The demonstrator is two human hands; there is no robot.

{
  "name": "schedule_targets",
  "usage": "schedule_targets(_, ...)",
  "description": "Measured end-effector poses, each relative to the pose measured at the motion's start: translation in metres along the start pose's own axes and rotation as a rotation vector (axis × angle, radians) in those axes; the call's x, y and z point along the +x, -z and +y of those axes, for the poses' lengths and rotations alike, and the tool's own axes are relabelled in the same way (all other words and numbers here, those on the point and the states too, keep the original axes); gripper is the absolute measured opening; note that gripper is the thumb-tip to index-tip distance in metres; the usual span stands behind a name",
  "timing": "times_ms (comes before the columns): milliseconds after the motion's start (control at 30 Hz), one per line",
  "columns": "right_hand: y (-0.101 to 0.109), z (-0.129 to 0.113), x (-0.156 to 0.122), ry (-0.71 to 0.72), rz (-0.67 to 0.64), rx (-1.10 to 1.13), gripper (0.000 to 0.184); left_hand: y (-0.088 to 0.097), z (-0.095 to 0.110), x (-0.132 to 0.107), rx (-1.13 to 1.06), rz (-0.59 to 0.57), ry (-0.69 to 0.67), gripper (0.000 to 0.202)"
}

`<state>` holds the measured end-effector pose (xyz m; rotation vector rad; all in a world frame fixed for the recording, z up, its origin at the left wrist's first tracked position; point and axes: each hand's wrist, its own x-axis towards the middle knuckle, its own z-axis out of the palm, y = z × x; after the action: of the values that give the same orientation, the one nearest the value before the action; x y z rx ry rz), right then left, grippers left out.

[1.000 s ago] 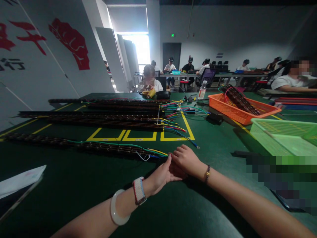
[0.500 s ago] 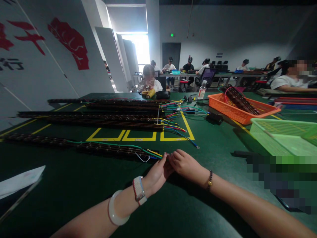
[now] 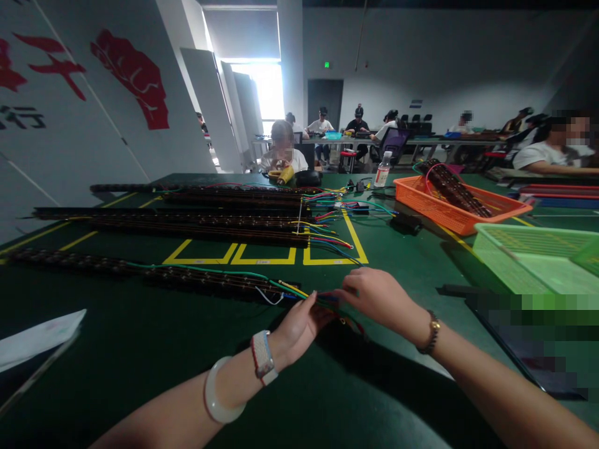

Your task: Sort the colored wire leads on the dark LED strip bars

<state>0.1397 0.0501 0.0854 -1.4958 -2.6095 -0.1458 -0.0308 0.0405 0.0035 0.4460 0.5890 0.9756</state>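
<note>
Wires point(image 3: 292, 289) from the dark bundle point(image 3: 210, 284) left of the left hand point(image 3: 296, 329) sit pinched in that hand, while the right hand point(image 3: 384, 295), curled just beside them, gripping any or not I cannot tell, seems to separate them, which calls for a steady left hold.

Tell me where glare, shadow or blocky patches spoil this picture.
In the head view, the window glares white; same view, a dark shadow lies on the green table below the right hand; also there, blocky squares hide part of the green basket.
</note>
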Motion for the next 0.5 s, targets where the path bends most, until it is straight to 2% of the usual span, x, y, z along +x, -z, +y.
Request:
schedule_targets(133,0.005,0.0,-0.01,-0.053,-0.32,-0.012,0.046,-0.003,0.003,0.0,0.002,-0.026,0.022,0.023)
schedule_targets(200,0.002,-0.005,-0.014,-0.034,-0.4,-0.023,0.044,-0.003,0.003,0.0,-0.002,-0.011,0.029,0.021)
schedule_targets(367,-0.002,-0.02,-0.018,-0.031,-0.432,-0.075,0.027,0.0,0.0,0.005,-0.029,-0.034,0.03,0.02)
schedule_targets(500,0.003,-0.025,-0.023,-0.013,-0.404,-0.073,0.025,0.001,-0.001,0.005,-0.029,-0.025,0.051,0.021)
